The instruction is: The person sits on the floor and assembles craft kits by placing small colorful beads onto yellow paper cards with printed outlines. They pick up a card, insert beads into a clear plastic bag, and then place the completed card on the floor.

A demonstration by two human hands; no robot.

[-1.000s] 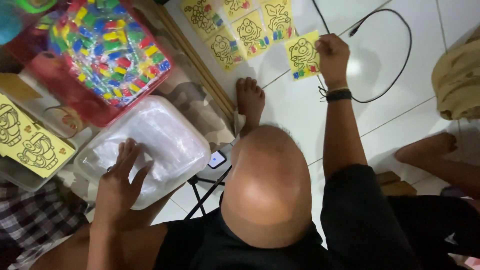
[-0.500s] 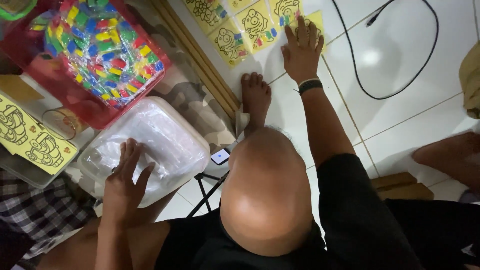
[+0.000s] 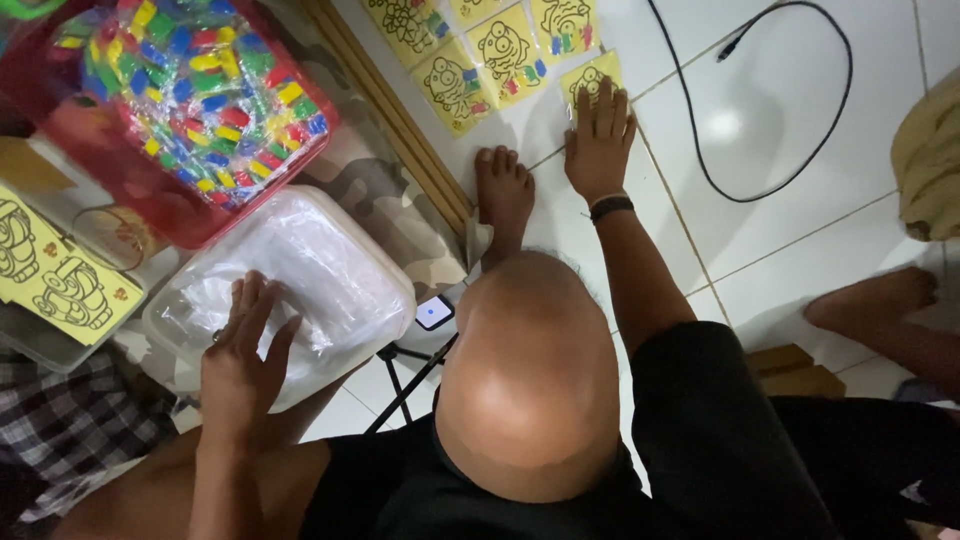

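Fingers — right hand (image 3: 597, 140) spread flat atop yellow card (image 3: 590, 78) | left hand (image 3: 243, 345) splayed on plastic tub (image 3: 340, 270)

Your right hand (image 3: 598, 140) lies flat on a yellow picture card (image 3: 592, 78), with more cards (image 3: 478, 50) packed just beyond and left of its fingertips. Your bare foot (image 3: 503, 190) sits just to its left; past that, a wooden strip (image 3: 395, 110) bars the way. To its right, bare white tile (image 3: 760, 250) lies open up to the black cable (image 3: 790, 180). Your left hand (image 3: 243, 360) rests on a clear plastic box (image 3: 330, 260); the red tub of coloured pieces (image 3: 190, 100) blocks ahead, yellow sheets (image 3: 60, 280) crowd its left.
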